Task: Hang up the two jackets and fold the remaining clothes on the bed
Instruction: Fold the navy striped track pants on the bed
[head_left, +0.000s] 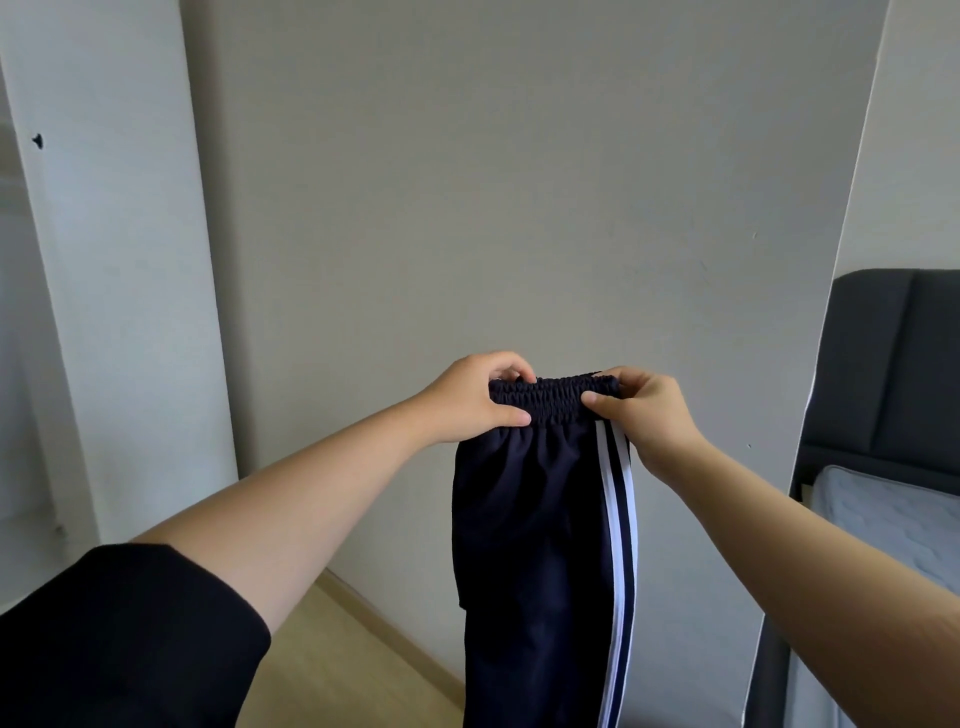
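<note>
In the head view we hold a pair of dark navy track pants (530, 545) up at centre frame, in front of a plain grey wall (519, 182). Our left hand (475, 400) pinches the elastic waistband (553, 397) at its left end, and our right hand (644, 410) pinches the right end. The pants hang down out of the bottom edge, white side stripes (613, 519) toward the right. A bed (883, 509) with a dark headboard (893, 358) sits at right.
</note>
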